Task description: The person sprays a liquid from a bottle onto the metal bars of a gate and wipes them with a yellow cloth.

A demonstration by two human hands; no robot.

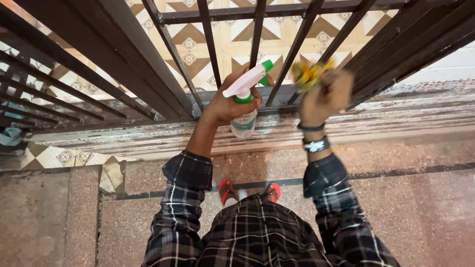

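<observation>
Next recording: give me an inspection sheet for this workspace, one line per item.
Surface: speckled stone floor, worn step below the gate.
Job's things: spray bottle, white-and-green head; yellow cloth, blurred; black metal gate.
Clutter: blue rag at far left.
Grips: left hand shut on spray bottle; right hand shut on yellow cloth against a bar.
Cables: nothing seen.
Surroundings: patterned tiles beyond the bars; red sandals.

Soft even light, faint shadows, right hand [327, 95] motion-blurred, wide-angle bending at edges
</observation>
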